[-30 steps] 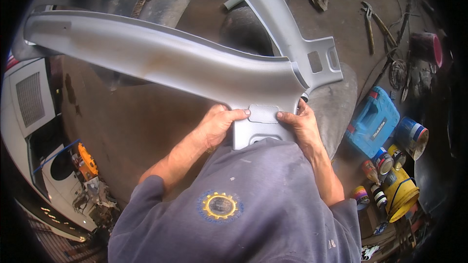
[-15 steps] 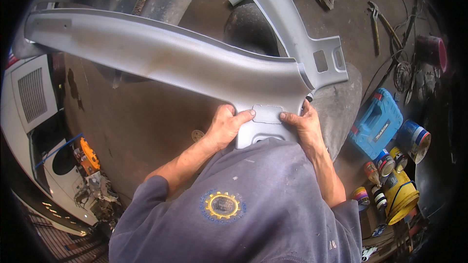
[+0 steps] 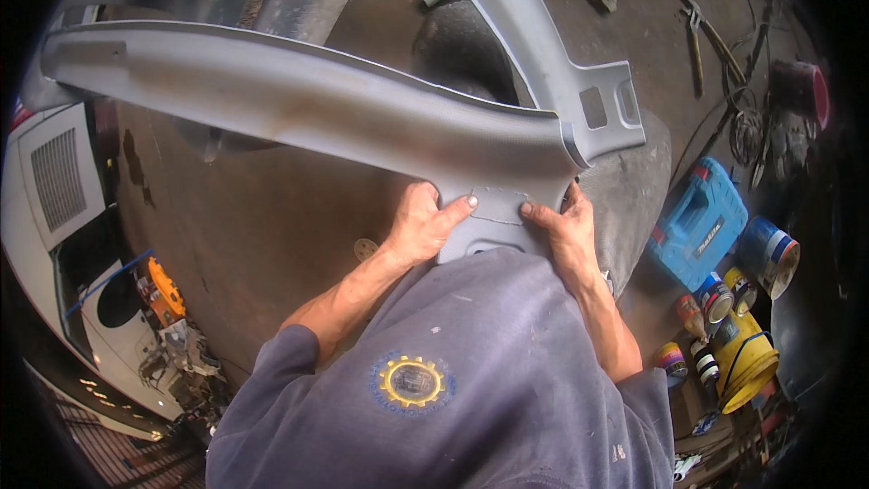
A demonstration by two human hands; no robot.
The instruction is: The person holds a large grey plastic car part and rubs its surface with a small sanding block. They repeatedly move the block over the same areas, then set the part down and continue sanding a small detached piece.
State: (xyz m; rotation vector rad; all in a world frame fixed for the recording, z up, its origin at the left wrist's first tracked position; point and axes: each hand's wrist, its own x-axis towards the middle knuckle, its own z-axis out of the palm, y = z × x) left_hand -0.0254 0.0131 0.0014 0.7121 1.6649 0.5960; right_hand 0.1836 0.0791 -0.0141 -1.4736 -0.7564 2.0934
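Note:
A long grey curved trim panel (image 3: 299,95) stretches from the far left to just in front of me. My left hand (image 3: 424,222) grips the left edge of its near end, thumb on top. Round the right edge of the same end, my right hand (image 3: 563,222) is closed, its thumb also on top. Between my thumbs lies a rectangular patch (image 3: 500,206) with a rough outline. Most of my fingers are hidden beneath the panel. A second grey trim panel (image 3: 534,36), with a square opening at its near end, lies just beyond, untouched by my hands.
At right a blue tool case (image 3: 699,226) lies near several paint cans (image 3: 768,258) and a yellow bucket (image 3: 746,362). Pliers (image 3: 695,45), cables and a dark red container (image 3: 800,95) are farther back. A white vehicle (image 3: 63,181) stands at left, near an orange tool (image 3: 166,288).
The held panel has tilted slightly, its near end rising a little and the patch shifting with it. Both hands keep their grip in nearly the same place.

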